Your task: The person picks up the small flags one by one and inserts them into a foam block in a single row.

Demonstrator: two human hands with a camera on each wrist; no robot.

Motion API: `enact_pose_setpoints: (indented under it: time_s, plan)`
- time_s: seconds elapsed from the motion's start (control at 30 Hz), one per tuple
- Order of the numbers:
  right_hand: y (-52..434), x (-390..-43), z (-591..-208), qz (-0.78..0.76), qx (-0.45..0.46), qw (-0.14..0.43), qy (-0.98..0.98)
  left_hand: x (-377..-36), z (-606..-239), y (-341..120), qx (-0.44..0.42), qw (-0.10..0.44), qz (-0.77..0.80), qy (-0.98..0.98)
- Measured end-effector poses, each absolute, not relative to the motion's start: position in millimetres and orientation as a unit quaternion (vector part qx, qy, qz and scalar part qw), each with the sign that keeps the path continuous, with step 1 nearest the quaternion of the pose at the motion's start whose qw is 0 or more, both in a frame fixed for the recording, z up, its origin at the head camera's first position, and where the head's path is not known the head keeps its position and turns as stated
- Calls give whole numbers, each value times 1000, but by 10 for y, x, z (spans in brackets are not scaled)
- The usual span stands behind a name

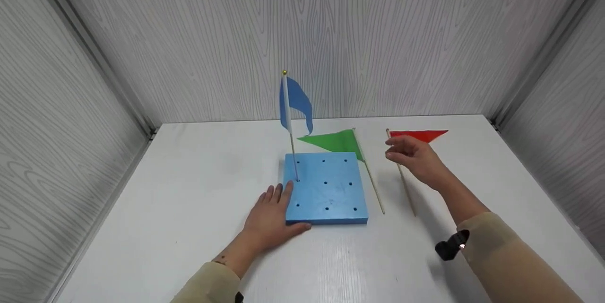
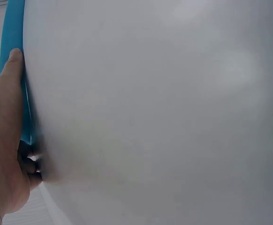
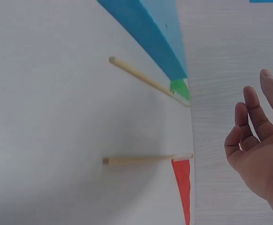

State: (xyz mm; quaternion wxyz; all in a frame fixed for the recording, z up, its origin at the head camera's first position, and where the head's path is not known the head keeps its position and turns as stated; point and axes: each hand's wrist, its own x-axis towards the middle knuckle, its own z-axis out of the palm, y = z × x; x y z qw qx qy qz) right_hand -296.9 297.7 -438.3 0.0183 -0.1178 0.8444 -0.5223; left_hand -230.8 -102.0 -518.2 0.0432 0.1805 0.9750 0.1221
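Observation:
A light blue board [image 1: 338, 192] with several small holes lies on the table. My left hand [image 1: 267, 222] rests against its near left corner, thumb along the front edge and straight fingers by the left side. A blue flag [image 1: 298, 99] stands nearly upright, its stick in a left-side hole beside my fingertips. My right hand [image 1: 418, 159] hovers with loosely bent fingers and holds nothing; it partly hides a red flag [image 1: 430, 135] lying on the table. Left of it lies a green flag [image 1: 338, 141], partly behind the board. The right wrist view shows both lying sticks below the hand.
The white table [image 1: 203, 166] is bounded by pale wood-grain panels at the left, right and back wall [image 1: 378, 47]. A dark camera [image 1: 451, 245] is strapped to the right wrist.

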Motion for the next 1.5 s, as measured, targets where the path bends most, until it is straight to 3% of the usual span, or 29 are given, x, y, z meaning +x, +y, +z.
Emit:
enact_pose_setpoints:
  time_s: [0.53, 1.5]
  plan:
    - [3606, -2821, -4794, -465, -74, 69, 879, -2301, -5189, -1032, 177, 44, 129, 975]
    - [3526, -2724, -4983, -367, -74, 108, 921, -2284, -5181, -1036, 181, 41, 131, 974]
